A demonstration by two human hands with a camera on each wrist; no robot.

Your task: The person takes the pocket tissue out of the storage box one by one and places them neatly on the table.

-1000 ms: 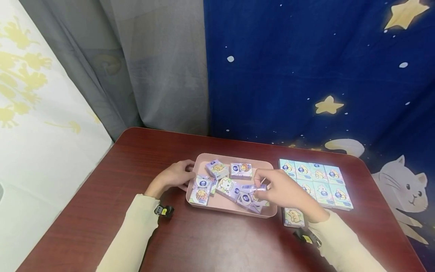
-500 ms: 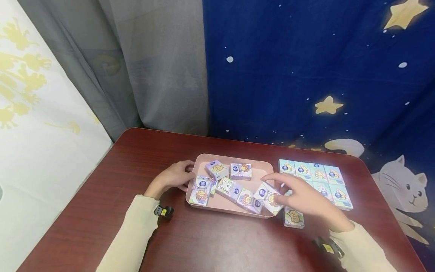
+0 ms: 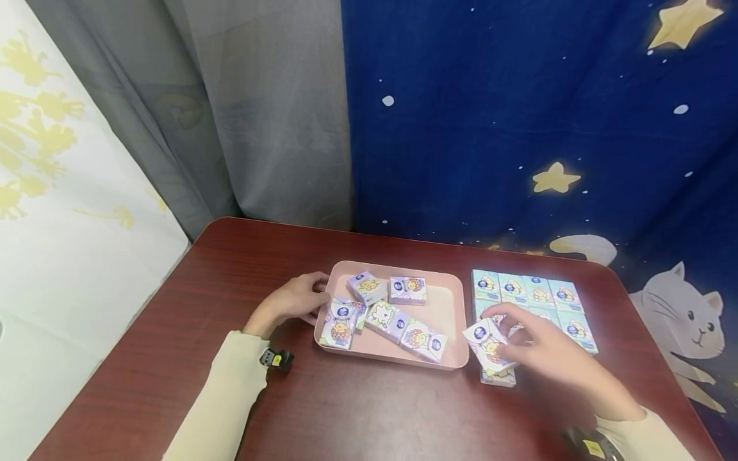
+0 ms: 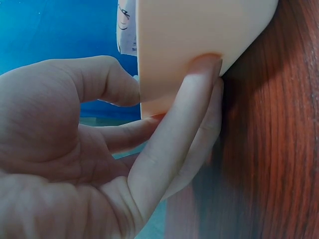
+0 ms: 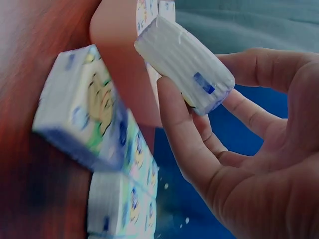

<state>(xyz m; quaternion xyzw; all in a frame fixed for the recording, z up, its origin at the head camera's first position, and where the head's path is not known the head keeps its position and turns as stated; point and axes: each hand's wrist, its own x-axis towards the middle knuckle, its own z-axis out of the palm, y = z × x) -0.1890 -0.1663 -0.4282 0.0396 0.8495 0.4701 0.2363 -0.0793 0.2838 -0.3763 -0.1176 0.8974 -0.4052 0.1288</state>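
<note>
My right hand (image 3: 542, 346) pinches a small tissue pack (image 3: 487, 346), white-purple with a cartoon print, between thumb and fingers. In the right wrist view its ribbed side (image 5: 192, 69) shows, tilted in the air. Below it on the table lies another tissue pack (image 3: 498, 376), partly hidden by the held one. My left hand (image 3: 296, 296) grips the left edge of a pink tray (image 3: 444, 314). In the left wrist view the thumb meets the rim and the fingers (image 4: 174, 129) lie on the outer wall. Several purple tissue packs (image 3: 423, 340) lie loosely in the tray.
Right of the tray, mint-green tissue packs (image 3: 539, 293) lie side by side in rows, partly covered by my right hand. Everything stands on a dark red wooden table (image 3: 369, 410). A blue curtain (image 3: 450, 128) hangs behind its far edge.
My right hand has lifted a tissue pack out of the tray and carried it right, over the tray's rim to above the pack on the table. My left hand stays at the tray.
</note>
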